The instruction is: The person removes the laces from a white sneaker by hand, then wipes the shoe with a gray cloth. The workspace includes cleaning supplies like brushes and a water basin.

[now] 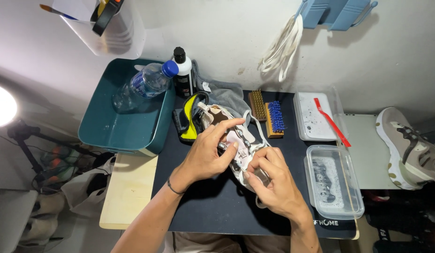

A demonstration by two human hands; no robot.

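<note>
In the head view, both hands worked over a grey-and-white sneaker [236, 140] that lay on its side on the dark mat [203, 206] at the middle of the desk. The left hand [206, 152] was curled over the shoe's upper from the left, fingers bent and gripping its side, with the index finger stretched across toward the tongue. The right hand [273, 180] clasped the shoe's nearer end from the right, fingers folded around the sole edge; what the fingertips pinched there was probably a lace or an eyelet, but the knuckles hid it. A white lace [255, 122] looped out from the shoe toward the brushes.

Just behind the shoe sat a black-and-yellow item [187, 122], touching a crumpled grey cloth [224, 93]. Right of those lay a brown-bristled brush [258, 105] and a blue-bristled brush [275, 118], side by side. A black bottle with a white label [183, 75] stood at the wall. Left of it, a teal tub [109, 126] held a clear water bottle with a blue cap [145, 84], lying tilted.

On the right, a clear tray [309, 115] carried a red toothbrush [332, 122] laid slantwise, and nearer the person a second clear container [334, 182] held foamy water. The matching sneaker [409, 150] rested well apart at the far right. A bundle of white laces [283, 47] hung on the wall.
</note>
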